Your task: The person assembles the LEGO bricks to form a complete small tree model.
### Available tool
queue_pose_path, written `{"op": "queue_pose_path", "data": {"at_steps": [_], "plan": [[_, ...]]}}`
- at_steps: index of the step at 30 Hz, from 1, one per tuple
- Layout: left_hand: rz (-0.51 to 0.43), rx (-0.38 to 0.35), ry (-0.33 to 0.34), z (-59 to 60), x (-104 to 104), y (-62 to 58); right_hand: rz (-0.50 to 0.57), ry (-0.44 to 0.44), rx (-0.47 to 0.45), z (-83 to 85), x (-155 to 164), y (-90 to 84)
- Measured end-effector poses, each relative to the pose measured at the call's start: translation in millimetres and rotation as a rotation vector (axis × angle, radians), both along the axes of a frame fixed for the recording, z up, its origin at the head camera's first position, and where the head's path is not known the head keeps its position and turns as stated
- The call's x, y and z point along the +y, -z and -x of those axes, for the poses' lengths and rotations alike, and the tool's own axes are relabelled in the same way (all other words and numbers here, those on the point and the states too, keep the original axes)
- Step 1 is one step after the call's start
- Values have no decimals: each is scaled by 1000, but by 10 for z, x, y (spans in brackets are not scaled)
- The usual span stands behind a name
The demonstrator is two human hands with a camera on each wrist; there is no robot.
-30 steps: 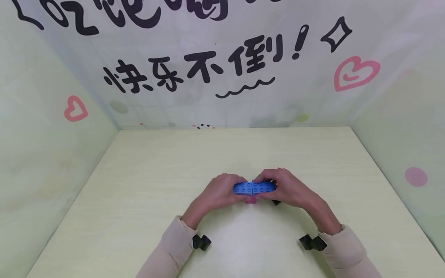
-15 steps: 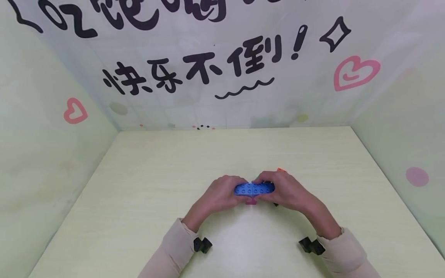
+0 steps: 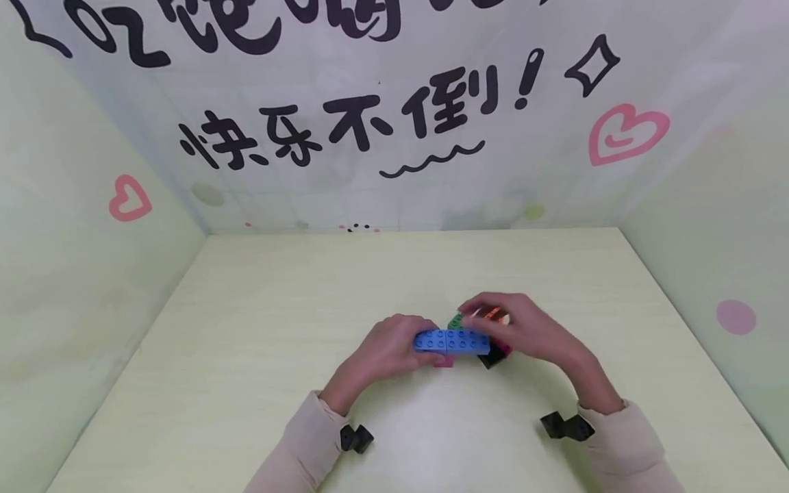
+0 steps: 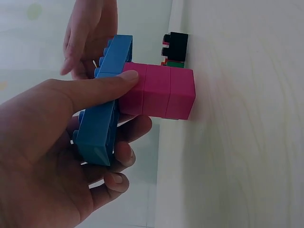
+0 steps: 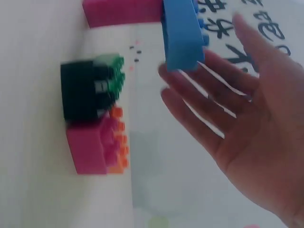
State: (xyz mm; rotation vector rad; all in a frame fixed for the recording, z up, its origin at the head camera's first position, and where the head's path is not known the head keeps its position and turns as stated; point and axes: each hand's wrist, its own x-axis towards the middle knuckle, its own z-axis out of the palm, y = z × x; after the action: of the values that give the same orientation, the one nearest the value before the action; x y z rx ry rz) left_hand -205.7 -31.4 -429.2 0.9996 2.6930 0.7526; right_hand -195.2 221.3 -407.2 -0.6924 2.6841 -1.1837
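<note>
Blue plates (image 3: 452,340), seated on a pink block (image 4: 158,91) near the table's (image 3: 246,329) middle, are pinched by the left hand (image 3: 385,347); that hold should be kept firm while the right hand (image 3: 524,329), fingers loosely spread, hovers over the loose bricks (image 5: 95,116).

Smooth, glossy plastic on the blue brick (image 3: 452,340) and pink blocks (image 4: 157,91), over a matt, pale wood-grain table (image 3: 259,315).

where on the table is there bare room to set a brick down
The far half of the table, between the hands and the back wall, is bare, as are the left and right sides by the side walls. It is crowded mid-table: the left hand holds the blue bricks on pink ones, and the right hand hovers over a small brick cluster.
</note>
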Motion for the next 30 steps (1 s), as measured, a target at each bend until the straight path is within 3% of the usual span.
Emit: {"op": "queue_pose_path", "data": {"at_steps": [4, 7, 18, 24, 30], "plan": [[13, 2, -6, -4, 4, -5, -133, 167, 151, 56, 143, 12], [20, 0, -12, -4, 6, -17, -242, 208, 202, 90, 189, 42], [36, -18, -29, -3, -2, -11, -351, 129, 140, 122, 27, 206], [26, -23, -30, 6, -5, -3, -512, 103, 274, 137, -97, 371], [6, -23, -29, 25, -11, -10, -494, 109, 365, 156, -117, 420]]}}
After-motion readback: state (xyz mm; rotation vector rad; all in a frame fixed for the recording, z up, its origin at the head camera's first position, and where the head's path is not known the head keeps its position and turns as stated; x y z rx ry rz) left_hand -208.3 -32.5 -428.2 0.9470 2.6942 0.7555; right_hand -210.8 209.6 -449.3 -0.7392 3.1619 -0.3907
